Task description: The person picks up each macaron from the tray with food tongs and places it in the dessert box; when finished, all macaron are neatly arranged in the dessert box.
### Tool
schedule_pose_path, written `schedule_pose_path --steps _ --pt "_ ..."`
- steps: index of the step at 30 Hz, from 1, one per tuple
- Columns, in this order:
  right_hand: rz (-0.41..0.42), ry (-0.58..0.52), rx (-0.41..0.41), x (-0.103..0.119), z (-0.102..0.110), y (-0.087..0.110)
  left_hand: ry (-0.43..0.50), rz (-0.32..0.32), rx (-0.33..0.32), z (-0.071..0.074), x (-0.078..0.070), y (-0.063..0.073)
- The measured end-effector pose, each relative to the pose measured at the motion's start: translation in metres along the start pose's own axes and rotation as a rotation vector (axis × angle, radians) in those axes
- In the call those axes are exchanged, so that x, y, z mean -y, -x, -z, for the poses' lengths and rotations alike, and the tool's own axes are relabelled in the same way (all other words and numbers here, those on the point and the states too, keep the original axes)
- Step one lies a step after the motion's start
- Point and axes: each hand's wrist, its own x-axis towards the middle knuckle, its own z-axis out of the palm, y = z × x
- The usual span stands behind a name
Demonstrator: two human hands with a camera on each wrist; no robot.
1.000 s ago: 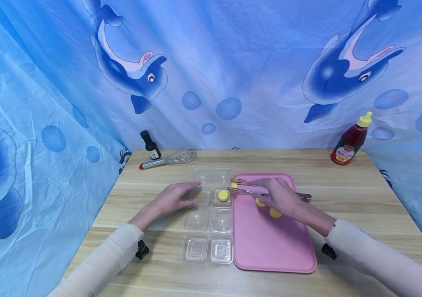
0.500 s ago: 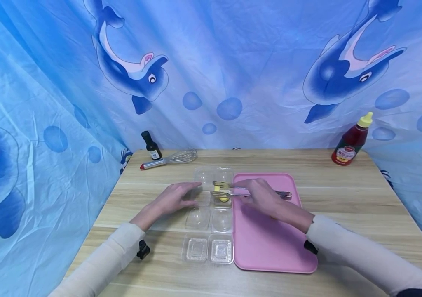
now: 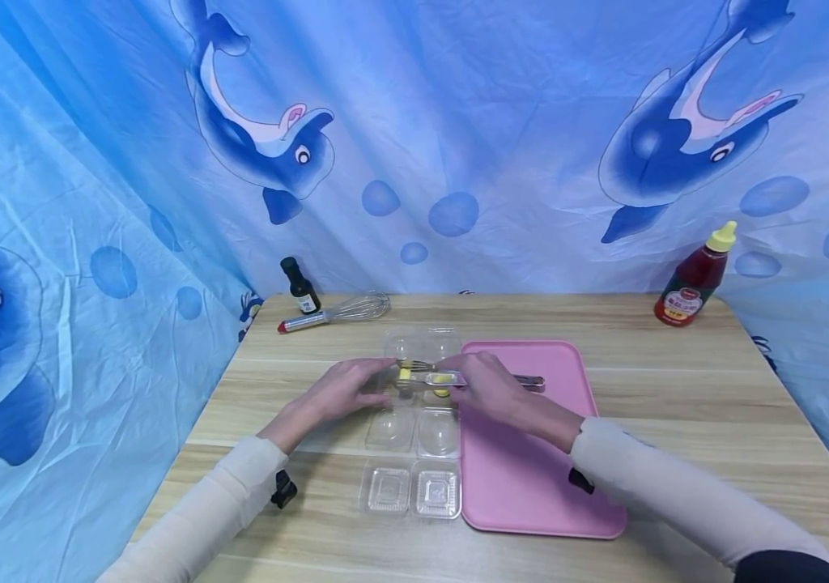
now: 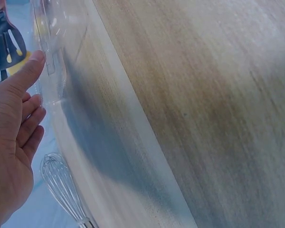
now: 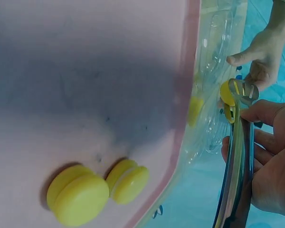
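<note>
My right hand (image 3: pixel 491 389) grips metal tongs (image 5: pixel 238 161), their slotted ends pinching a yellow macaron (image 5: pixel 226 92). In the head view this macaron is over the left compartment of the second clear plastic box (image 3: pixel 394 395) from the back. A second yellow macaron (image 3: pixel 442 387) lies in that box's right compartment, partly behind the tongs. My left hand (image 3: pixel 342 389) is at the box's left side, thumb and fingers apart; in the left wrist view its thumb tip meets the clear plastic edge. Two more macarons (image 5: pixel 80 197) lie on the pink tray (image 3: pixel 531 486), hidden from the head view.
More clear plastic boxes (image 3: pixel 436 492) stand in a column along the tray's left edge. At the back are a whisk (image 3: pixel 342 311), a small dark bottle (image 3: pixel 301 287) and a red sauce bottle (image 3: pixel 693 279). A blue dolphin curtain (image 3: pixel 414 146) hangs behind the wooden table.
My right hand has moved left from above the tray, carrying the macaron in the tongs across the right compartment to the left one. My left hand has stayed in place.
</note>
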Motion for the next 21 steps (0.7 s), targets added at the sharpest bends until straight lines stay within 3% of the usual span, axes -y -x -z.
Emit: schedule_pose_path --steps 4,10,21 --pt "-0.037 -0.013 0.024 0.001 -0.006 -0.002 -0.004 0.01 0.006 0.0 0.0 0.0" --pt "-0.027 0.001 0.019 -0.002 -0.012 -0.004 0.004 0.016 0.008 -0.001 0.0 0.0" --pt "-0.051 0.046 0.045 0.005 -0.009 -0.011 0.008 0.027 0.011 0.0 0.0 -0.001"
